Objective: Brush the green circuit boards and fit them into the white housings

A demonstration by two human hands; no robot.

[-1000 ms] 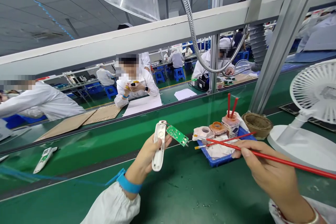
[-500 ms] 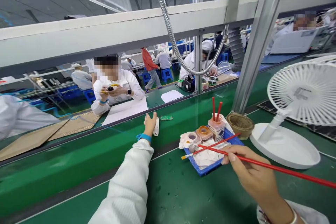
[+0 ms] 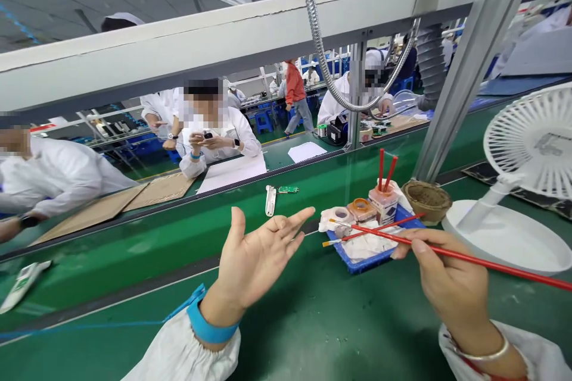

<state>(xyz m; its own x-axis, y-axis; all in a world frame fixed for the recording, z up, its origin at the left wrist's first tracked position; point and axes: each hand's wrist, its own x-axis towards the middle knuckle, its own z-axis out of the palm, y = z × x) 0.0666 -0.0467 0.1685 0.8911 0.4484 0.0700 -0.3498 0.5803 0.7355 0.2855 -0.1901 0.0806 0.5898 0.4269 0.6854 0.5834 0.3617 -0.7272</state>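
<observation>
My left hand (image 3: 261,253) is held palm up with fingers spread and nothing in it, a blue wrist strap (image 3: 210,324) round its wrist. Beyond its fingertips, a white plastic casing (image 3: 270,200) lies on the green belt (image 3: 232,214) beside a small green circuit board (image 3: 288,189). My right hand (image 3: 451,274) grips a long red paintbrush (image 3: 504,269), its tip above a blue tray (image 3: 353,265). A second red brush (image 3: 384,227) lies across the tray, under the held one. Small jars, among them an orange-rimmed jar (image 3: 363,208), stand at the tray's back.
A white fan (image 3: 536,143) stands at right, next to a brown bowl (image 3: 426,199). Another white casing with a green board (image 3: 23,286) lies on the belt at far left. A metal post (image 3: 473,65) rises behind the tray. Across the belt, a co-worker (image 3: 218,131) holds a small dark object.
My left hand has drawn back from the white casing toward me and turned palm up, opened. The view has shifted left, bringing another casing into sight. My right hand still holds the brush.
</observation>
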